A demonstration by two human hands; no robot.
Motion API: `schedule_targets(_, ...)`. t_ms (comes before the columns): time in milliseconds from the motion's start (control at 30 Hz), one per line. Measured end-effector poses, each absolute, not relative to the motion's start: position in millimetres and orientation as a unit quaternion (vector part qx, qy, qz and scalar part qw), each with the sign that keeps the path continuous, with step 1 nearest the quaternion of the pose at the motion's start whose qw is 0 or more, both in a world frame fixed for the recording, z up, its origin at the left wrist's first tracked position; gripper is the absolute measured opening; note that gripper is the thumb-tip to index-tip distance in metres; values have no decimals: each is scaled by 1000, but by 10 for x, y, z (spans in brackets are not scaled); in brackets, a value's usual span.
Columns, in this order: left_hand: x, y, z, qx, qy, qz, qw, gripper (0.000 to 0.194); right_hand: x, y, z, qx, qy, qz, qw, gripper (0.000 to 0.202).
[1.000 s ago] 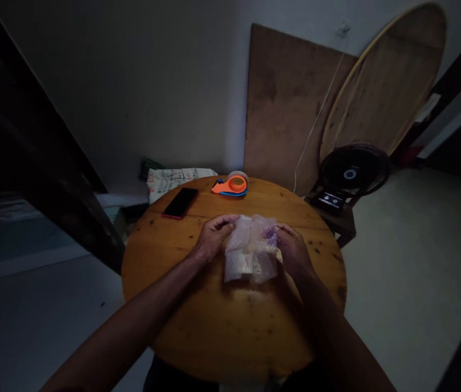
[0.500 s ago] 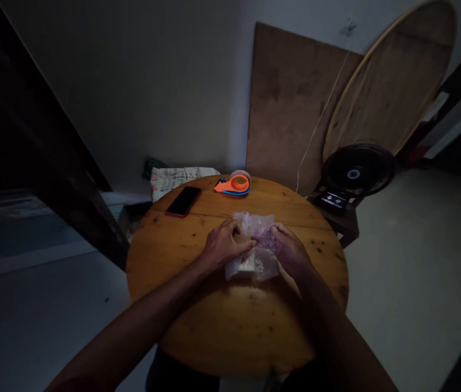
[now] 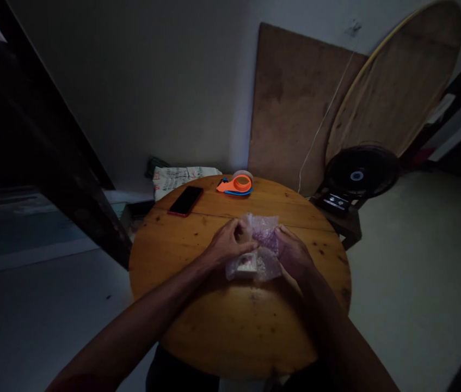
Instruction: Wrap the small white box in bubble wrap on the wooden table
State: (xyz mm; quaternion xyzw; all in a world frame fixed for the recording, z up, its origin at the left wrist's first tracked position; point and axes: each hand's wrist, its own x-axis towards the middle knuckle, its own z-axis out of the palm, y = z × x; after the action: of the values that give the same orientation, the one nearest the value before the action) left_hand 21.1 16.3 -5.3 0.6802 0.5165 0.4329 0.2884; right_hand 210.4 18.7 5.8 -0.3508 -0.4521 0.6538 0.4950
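Note:
Bubble wrap (image 3: 269,262) lies crumpled near the middle of the round wooden table, partly around a small whitish box (image 3: 247,263). The box shows through at the near left part of the wrap. From the left, my left hand (image 3: 230,239) is closed on the wrap, its thumb pressing over the middle. My right hand (image 3: 293,250) pinches the wrap's right edge between thumb and fingers. Under the hands the wrap looks purplish. Some fingertips are hidden by the wrap and the hands themselves.
An orange and blue tape dispenser (image 3: 237,184) stands at the table's (image 3: 214,337) far edge. A phone (image 3: 185,201) lies at the far left. Beyond the table's right side is a black fan (image 3: 356,174). A wooden board (image 3: 291,103) and a round tabletop (image 3: 397,81) lean on the wall.
Both hands stay on the bubble wrap with almost the same grip. The wrap's far flap has shifted slightly between them. The whole view has moved a little.

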Motion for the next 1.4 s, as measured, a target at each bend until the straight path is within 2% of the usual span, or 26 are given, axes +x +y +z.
schedule_targets(133, 243, 162, -102, 694, 498, 416, 311, 29, 2063, 143, 148, -296, -448, 703, 466, 18)
schedule_targets(233, 221, 189, -142, 676, 458, 425, 392, 23, 2064, 140, 153, -296, -438, 706, 472, 16)
schedule_targets(367, 157, 218, -133, 616, 400, 430, 525, 28, 2111, 177, 96, -307, -409, 706, 490, 13)
schedule_targets(467, 85, 238, -78, 566, 408, 427, 575, 27, 2166, 227, 24, -325, -384, 702, 505, 11)
schedule_targets(700, -30, 322, 12, 437, 450, 507, 591, 16, 2270, 317, -182, -398, -358, 655, 534, 13)
schedule_targets(1000, 25, 359, -65, 445, 450, 543, 552, 37, 2213, 203, -26, -432, -454, 565, 536, 16)
schedule_targets(1233, -51, 422, -66, 378, 483, 576, 541, 25, 2240, 221, -50, -474, -429, 539, 548, 22)
schedule_targets(1400, -100, 476, -142, 373, 515, 573, 517, 24, 2311, 295, -103, -502, -432, 493, 564, 24)
